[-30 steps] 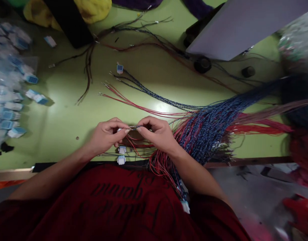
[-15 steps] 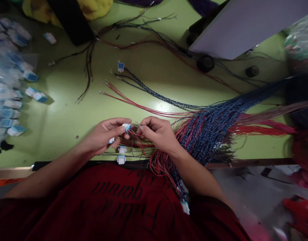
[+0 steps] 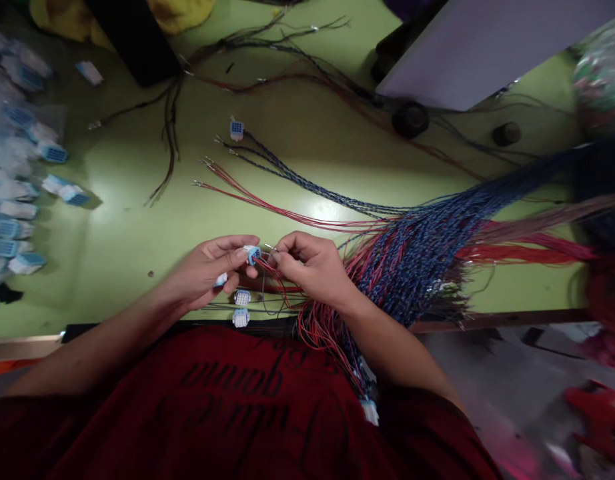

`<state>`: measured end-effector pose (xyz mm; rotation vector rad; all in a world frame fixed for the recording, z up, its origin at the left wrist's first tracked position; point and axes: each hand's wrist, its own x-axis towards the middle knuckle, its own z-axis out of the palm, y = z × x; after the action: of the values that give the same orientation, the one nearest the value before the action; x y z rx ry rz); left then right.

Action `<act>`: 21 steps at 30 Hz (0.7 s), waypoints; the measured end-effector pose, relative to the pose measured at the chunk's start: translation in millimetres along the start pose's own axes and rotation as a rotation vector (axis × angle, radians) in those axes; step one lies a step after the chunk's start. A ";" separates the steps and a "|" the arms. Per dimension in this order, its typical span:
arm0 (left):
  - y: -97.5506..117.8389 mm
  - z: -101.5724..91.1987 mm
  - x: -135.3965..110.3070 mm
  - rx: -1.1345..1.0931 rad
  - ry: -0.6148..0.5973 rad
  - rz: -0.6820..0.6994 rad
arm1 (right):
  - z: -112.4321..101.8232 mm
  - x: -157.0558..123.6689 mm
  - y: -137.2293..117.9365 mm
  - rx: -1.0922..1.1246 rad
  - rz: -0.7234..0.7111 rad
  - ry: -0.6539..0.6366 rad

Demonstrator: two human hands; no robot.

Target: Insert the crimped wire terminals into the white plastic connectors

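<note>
Between thumb and fingers, my left hand (image 3: 212, 270) grips a white-and-blue connector housing (image 3: 252, 254) with red wires running out of it. A second white housing (image 3: 221, 279) shows at the lower fingers of that hand. My right hand (image 3: 307, 263) is pinched just right of the connector, closed on a wire whose metal terminal (image 3: 270, 247) sticks out at the fingertips; the wire's colour is hard to make out. Below the hands lie two more connector housings (image 3: 241, 297) near the table's front edge. Red wires (image 3: 327, 327) hang under my right wrist.
A thick bundle of blue-black twisted wires (image 3: 412, 260) spreads to the right. Loose red wires (image 3: 282, 212) and another connector (image 3: 236, 129) lie beyond my hands. Bagged connectors (image 3: 12, 173) are piled at left. A pale panel (image 3: 467, 53) stands at back right.
My right hand has drawn slightly away from the connector, and the terminal in it now stands clearer. The connector has turned a little, its blue face showing more. The whole view has shifted slightly.
</note>
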<state>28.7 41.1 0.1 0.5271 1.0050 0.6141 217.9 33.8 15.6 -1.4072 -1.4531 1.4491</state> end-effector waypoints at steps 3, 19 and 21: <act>-0.6 -0.2 0.6 0.020 0.010 0.007 | 0.2 -0.3 -0.1 -0.009 -0.001 0.003; -2.9 2.8 -2.3 0.060 0.054 0.129 | 1.6 -2.4 -0.1 -0.032 0.027 -0.025; -3.0 2.8 -2.2 0.051 0.043 0.127 | 1.5 -2.5 -0.2 -0.025 0.025 -0.031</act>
<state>31.0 37.1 0.7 0.6284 1.0354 0.7166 216.9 31.1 16.0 -1.4288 -1.4822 1.4792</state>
